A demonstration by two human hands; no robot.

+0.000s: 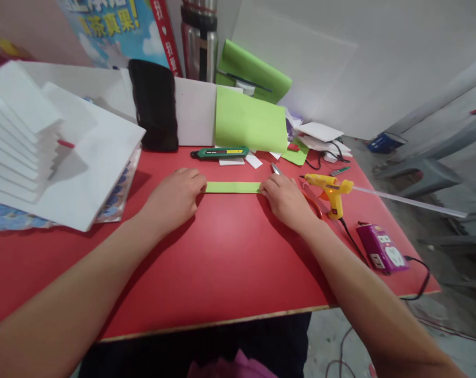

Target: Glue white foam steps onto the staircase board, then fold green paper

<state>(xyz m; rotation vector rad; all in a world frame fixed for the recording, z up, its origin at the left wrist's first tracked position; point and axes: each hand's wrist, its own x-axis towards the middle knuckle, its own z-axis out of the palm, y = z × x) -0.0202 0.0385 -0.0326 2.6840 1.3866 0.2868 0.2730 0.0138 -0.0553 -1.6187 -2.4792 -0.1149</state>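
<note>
A narrow light-green strip (233, 187) lies across the red table in front of me. My left hand (178, 195) is closed on its left end, fingers bent and pressed together. At the other end my right hand (286, 200) grips the strip in the same way. Both ends are hidden under the fingers. Just beyond the strip lies a green utility knife (219, 153). Scissors show partly around my right hand, with a metal tip (276, 169) above it and an orange handle (313, 206) to its right.
On the right are a yellow glue gun (332, 189) with a long glue stick and a purple power socket (383, 249). A white paper model (76, 157) stands left. Behind are a black phone-like object (154, 105), green sheet (249, 121), paper scraps and a thermos (199, 47).
</note>
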